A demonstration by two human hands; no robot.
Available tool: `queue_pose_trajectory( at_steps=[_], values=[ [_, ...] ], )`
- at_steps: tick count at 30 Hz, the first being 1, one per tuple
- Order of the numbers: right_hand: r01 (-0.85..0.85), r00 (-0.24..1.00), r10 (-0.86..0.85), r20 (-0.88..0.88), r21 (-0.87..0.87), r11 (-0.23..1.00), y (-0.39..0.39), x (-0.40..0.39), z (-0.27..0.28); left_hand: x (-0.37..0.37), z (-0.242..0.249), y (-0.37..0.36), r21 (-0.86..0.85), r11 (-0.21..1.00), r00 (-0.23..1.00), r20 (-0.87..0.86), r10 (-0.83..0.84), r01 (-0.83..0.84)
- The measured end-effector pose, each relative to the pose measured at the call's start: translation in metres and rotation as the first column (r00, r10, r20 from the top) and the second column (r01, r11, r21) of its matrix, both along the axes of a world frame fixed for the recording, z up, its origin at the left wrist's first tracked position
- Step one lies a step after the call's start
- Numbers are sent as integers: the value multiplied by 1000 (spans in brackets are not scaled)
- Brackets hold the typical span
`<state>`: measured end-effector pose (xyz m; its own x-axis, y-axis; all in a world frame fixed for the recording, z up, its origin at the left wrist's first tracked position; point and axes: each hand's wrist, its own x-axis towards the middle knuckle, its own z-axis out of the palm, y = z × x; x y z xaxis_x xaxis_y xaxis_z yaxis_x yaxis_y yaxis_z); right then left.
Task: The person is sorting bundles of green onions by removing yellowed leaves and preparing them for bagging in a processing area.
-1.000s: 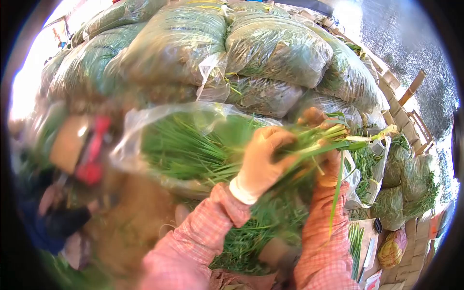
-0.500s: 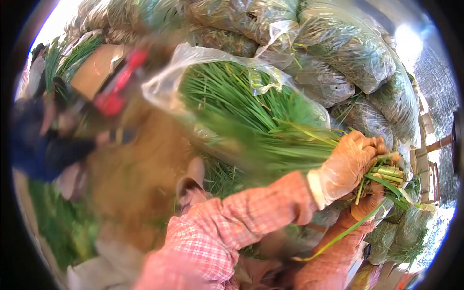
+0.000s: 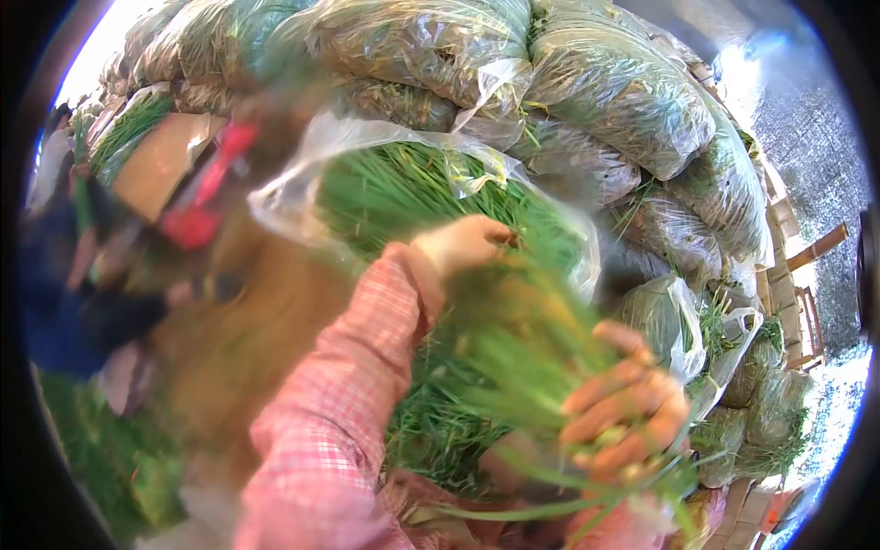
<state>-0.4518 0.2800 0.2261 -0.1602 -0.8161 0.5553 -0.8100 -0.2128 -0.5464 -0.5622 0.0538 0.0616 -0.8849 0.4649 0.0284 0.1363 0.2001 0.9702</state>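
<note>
My right hand (image 3: 628, 408) is wrapped round the stem end of a bunch of chives (image 3: 518, 344), long green leaves blurred by motion. The bunch slants up and left from that hand, with loose leaves trailing below. My left hand (image 3: 466, 244) is by the upper part of the bunch, fingers curled in among the leaves; what they pinch is hidden. Just behind it lies an open clear plastic bag (image 3: 280, 188) full of similar greens (image 3: 385, 192). More loose greens (image 3: 435, 426) lie below the bunch.
Stuffed clear bags (image 3: 623, 101) are piled along the back and right. A cardboard piece (image 3: 165, 160) stands at the upper left. At the left edge another person in dark blue clothing (image 3: 69, 293) is blurred. More greens (image 3: 110, 449) lie at the lower left.
My left hand has left the stem end and moved left and up to the leaves. My right hand has moved down and left with the bunch, which now slants more steeply.
</note>
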Motion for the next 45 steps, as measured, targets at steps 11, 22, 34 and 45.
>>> queue_pose_trajectory(
  at_steps=[11, 22, 34, 45],
  values=[
    [-116, 987, 109, 121, 50, 992, 5, 45, -34, -59, -65, 53, -685, 727, 803, -457, -382, -44],
    [526, 849, -499, 170, -197, 827, 159, 45, -8, -57, -129, 13, -396, 682, 636, -761, 131, -615],
    [898, 195, -911, 362, -439, 18, 322, 138, 101, -67, -111, 10, -595, 643, 764, -645, -23, -483],
    [711, 685, -629, 368, -527, 466, 191, 135, 83, 190, 121, 72, 322, 880, 806, 376, -457, 349]
  ],
)
